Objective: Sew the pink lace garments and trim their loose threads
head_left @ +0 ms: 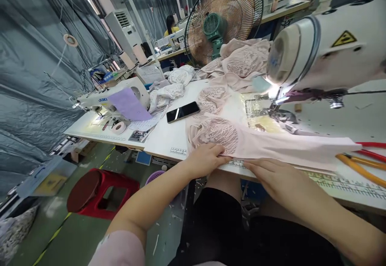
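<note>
A pale pink bra [262, 143] with a lace cup lies along the front edge of the white sewing table, its band stretching right. My left hand [206, 159] closes on the lower edge of the lace cup, thumb and fingers on the fabric. Against the band's lower edge rests my right hand [274, 173], its fingers stretched out flat and pointing left; its thumb is hidden. Behind the band stands the sewing machine [319, 53], its needle area lit. At the band's right end are red-handled scissors [372, 149] and a tool with orange handles [362, 165].
A black phone [183, 112] lies left of the bra. Pink lace bras [241, 63] are heaped behind, white ones [171, 85] beside them. Another sewing machine [120, 97] carries a purple sheet. A big fan [223, 21] stands behind; a red stool [102, 193] is at left.
</note>
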{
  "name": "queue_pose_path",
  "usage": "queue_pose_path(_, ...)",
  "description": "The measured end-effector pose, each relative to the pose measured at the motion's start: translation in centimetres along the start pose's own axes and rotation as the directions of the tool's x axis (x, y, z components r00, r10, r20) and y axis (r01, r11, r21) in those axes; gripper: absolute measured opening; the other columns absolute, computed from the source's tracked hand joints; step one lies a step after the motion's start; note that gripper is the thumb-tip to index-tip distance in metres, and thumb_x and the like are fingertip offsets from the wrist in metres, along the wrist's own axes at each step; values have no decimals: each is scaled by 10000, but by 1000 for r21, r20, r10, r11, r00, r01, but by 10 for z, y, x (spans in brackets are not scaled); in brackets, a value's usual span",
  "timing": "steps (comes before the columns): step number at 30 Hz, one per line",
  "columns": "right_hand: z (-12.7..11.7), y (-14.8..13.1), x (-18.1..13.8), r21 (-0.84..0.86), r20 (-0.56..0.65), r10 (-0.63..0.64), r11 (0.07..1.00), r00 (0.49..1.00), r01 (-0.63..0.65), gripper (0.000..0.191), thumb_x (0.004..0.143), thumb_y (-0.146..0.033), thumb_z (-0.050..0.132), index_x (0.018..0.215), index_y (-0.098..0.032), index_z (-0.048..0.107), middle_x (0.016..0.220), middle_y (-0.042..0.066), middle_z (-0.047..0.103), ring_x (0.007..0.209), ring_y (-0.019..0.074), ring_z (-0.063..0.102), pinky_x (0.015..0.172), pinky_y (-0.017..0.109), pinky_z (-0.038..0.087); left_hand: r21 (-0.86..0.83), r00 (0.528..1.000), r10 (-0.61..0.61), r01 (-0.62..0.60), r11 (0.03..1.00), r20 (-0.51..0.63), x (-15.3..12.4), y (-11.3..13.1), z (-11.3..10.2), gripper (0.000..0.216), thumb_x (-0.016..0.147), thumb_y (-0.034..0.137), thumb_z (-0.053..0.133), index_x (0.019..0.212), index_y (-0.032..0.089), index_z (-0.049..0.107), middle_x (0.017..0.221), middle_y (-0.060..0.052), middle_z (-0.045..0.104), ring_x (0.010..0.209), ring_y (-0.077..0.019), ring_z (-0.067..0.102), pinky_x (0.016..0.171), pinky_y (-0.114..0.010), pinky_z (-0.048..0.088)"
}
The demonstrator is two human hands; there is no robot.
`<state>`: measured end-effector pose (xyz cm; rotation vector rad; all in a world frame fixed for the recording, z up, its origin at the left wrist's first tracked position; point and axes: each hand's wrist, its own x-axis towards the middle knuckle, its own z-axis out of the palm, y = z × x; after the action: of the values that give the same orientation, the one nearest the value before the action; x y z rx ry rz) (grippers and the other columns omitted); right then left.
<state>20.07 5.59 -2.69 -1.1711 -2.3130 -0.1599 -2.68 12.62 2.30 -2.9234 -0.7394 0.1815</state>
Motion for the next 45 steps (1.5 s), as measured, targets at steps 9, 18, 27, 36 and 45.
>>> queue_pose_path(9,6,-8,5,-103,-33,-96,990,995,92,371,884,-73,380,1087,-155,679,1045,126,715,935,275,648,787,411,518,-10,999,34,-34,999,-19,-1,0,0,327,1001,250,402,1272,229,583,1118,-90,576,1005,-231,511,810,-329,401)
queue_pose_path(18,16,-15,5,-195,-20,-36,980,999,32,420,821,-39,393,1120,-127,674,1037,167,691,934,312,623,765,449,520,-26,994,57,-60,998,-88,0,-4,3,294,987,244,449,1221,242,626,1040,-82,588,950,-224,524,794,-321,406)
queue_pose_path(27,13,-15,6,-236,8,-26,971,1000,27,446,788,-48,437,1141,-183,674,1023,128,697,916,281,622,726,394,520,-39,989,42,-48,998,-143,0,-4,10,271,983,242,457,1181,239,642,1006,-80,587,946,-217,521,832,-325,410)
queue_pose_path(36,14,-12,7,-205,26,-26,978,999,31,463,774,-46,457,1153,-196,676,1046,123,701,945,281,624,718,380,502,73,987,94,-86,994,-127,-3,-3,7,292,970,232,479,1237,227,595,1045,-92,585,882,-212,523,720,-316,398)
queue_pose_path(45,-9,-22,-12,-277,-19,157,948,987,-156,375,857,-70,488,1166,-168,675,1188,86,692,1058,236,616,833,364,458,169,973,103,-67,983,-209,-6,1,-1,249,978,255,475,1176,227,625,1283,-77,598,955,-210,577,754,-330,432)
